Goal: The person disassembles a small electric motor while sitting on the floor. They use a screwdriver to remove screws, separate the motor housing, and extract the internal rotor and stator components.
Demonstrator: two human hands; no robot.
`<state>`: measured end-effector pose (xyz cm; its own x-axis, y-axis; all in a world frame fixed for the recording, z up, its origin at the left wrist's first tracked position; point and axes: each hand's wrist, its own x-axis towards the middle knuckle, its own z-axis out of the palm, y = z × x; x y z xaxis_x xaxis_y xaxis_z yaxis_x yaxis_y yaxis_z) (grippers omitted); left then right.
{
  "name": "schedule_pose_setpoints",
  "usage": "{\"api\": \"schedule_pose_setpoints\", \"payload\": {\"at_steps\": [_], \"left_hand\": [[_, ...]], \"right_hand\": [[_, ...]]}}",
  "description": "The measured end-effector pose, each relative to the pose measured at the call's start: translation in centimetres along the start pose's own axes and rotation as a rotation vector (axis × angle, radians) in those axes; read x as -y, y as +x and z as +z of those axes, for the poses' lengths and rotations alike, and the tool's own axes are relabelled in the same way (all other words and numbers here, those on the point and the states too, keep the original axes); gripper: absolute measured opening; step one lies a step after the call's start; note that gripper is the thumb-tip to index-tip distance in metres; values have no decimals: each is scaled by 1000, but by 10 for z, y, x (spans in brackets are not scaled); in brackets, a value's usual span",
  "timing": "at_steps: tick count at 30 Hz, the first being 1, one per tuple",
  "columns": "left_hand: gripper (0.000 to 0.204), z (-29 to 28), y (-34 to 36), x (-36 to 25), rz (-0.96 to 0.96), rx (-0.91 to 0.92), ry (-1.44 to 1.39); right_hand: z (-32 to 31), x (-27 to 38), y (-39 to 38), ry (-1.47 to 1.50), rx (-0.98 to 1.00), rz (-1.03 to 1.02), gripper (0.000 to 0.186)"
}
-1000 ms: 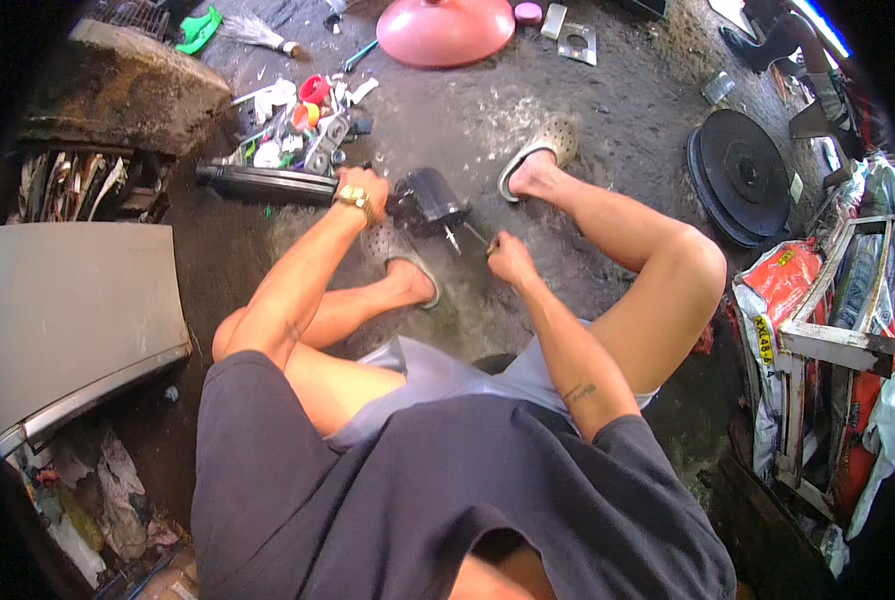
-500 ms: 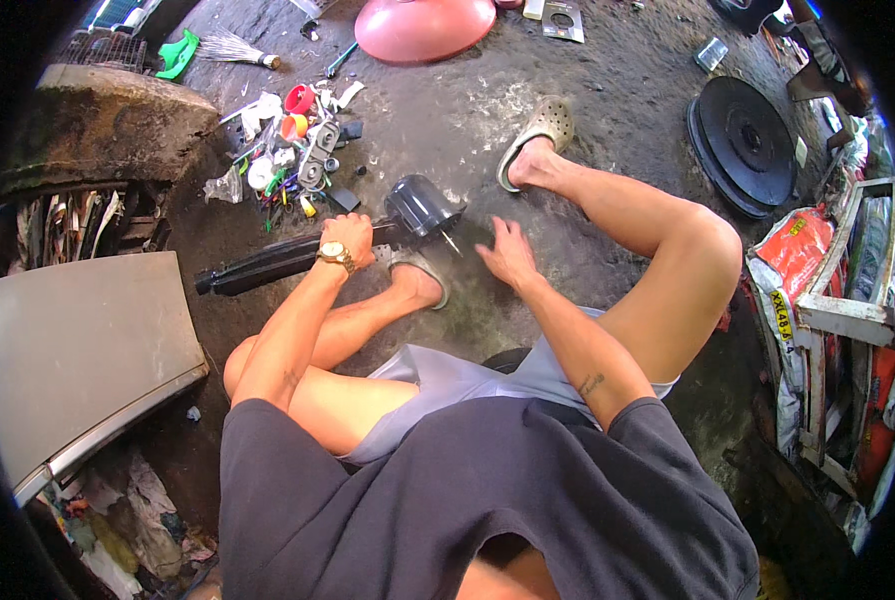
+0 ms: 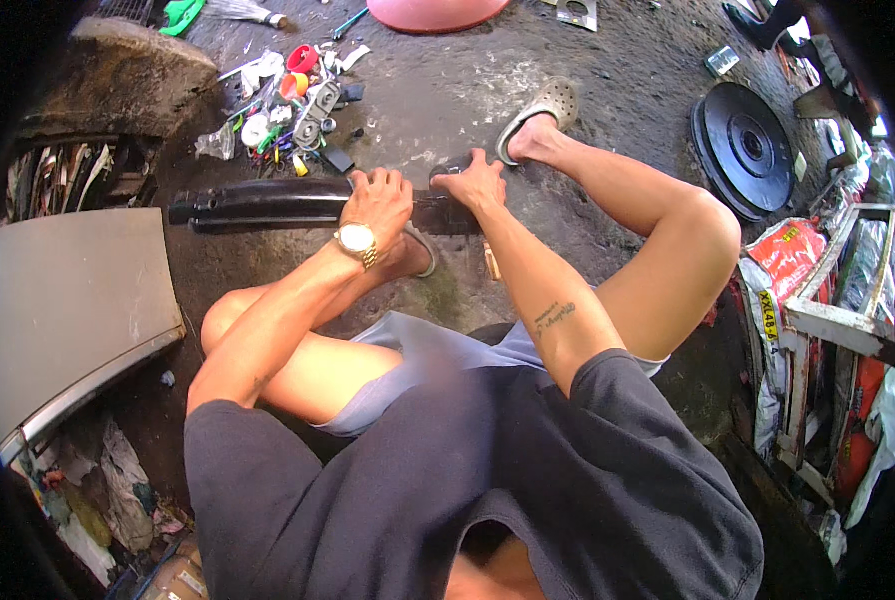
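Observation:
My left hand, with a gold-coloured watch at the wrist, grips the long black plastic part, which lies crosswise between my feet. Just to its right, my right hand has its fingers curled over a black cylindrical housing at the end of that part; much of the housing is hidden behind the hand. A short light-brown piece, perhaps a handle, lies below my right hand. My left foot is partly hidden behind my left forearm, and my right foot rests beyond my right hand in a clog.
A pile of small plastic and metal bits lies front-left. A black disc is at the right, a pink dome at the top. A grey panel flanks my left; a white metal frame with bags flanks my right.
My right hand has moved up from the spread position onto the black housing, now largely covered. My left hand has shifted up and right, and the long part now lies more level.

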<state>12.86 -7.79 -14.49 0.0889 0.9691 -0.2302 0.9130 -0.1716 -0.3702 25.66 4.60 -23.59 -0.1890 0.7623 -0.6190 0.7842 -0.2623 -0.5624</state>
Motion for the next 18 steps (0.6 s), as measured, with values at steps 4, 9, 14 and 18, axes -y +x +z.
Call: {"api": "schedule_pose_setpoints", "payload": {"at_steps": [4, 9, 14, 18], "left_hand": [[41, -17, -4, 3, -120, 92, -146], [32, -49, -15, 12, -220, 246, -379], [33, -72, -27, 16, -257, 170, -231], [38, -84, -45, 28, -297, 206, -272]], "right_hand": [[-1, -20, 1, 97, -254, -299, 85], [-16, -9, 8, 55, -226, -502, 84], [-25, 16, 3, 191, -228, -601, 80], [-32, 35, -19, 166, -267, -662, 78]]}}
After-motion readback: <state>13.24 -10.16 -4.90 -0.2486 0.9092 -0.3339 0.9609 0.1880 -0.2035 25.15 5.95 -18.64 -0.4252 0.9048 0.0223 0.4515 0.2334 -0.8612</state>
